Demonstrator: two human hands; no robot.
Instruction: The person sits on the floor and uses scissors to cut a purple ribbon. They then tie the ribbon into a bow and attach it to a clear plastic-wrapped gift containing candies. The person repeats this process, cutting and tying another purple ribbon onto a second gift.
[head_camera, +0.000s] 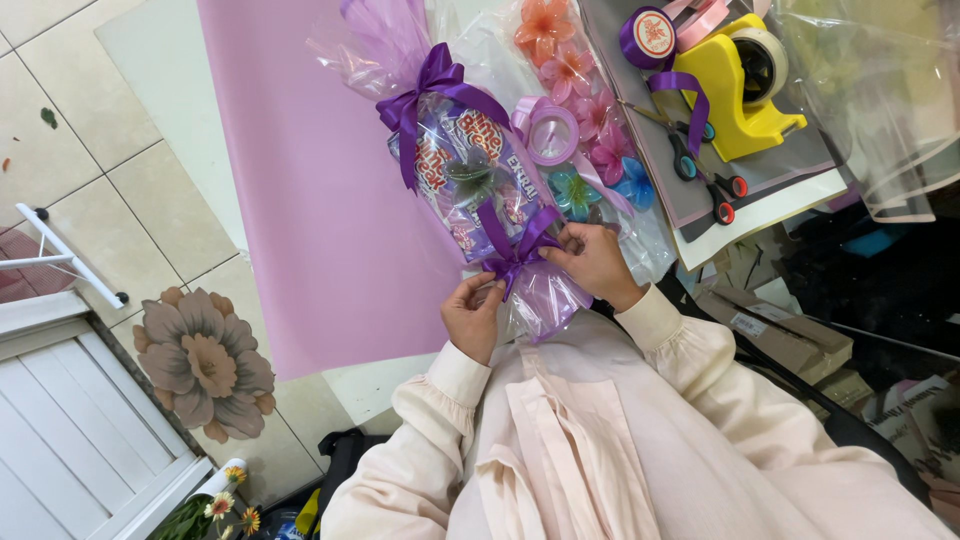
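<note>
Hands, left hand (472, 318) and right hand (597, 262), pinch the lower purple bow (520, 248) on a cellophane-wrapped snack bundle (470, 175) lying on pink paper (300, 200), upper bow (430, 90) already tied, wrapping seemingly near finished.

My left fingers (487, 292) curl behind the purple bow (518, 252), so their tips are hidden. The cellophane tail (545, 300) blurs whatever lies under it. The gift bundle's top (375, 30) runs off the picture's edge at twelve o'clock. At one o'clock, the tape dispenser (735, 85) is partly cut off, and the clear wrap (880, 90) at two o'clock veils the surface (770, 205) beneath. The scissors (700, 170) lie half under ribbon.
</note>
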